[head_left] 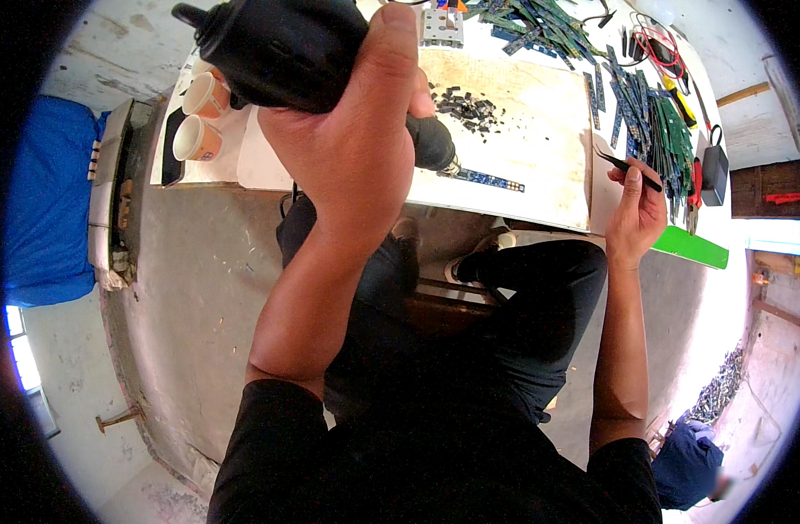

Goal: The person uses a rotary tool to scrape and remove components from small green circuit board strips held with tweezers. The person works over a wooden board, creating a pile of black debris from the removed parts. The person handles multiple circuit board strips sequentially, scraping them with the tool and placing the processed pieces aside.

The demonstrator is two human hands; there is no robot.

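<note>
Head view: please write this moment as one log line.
left hand: holds heat gun, nozzle by circuit-board strip | right hand: holds curved tweezers | board: black chips scattered

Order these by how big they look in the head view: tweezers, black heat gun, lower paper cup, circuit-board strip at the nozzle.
1. Black heat gun, by far
2. Lower paper cup
3. Tweezers and circuit-board strip: too alike to rank
</note>
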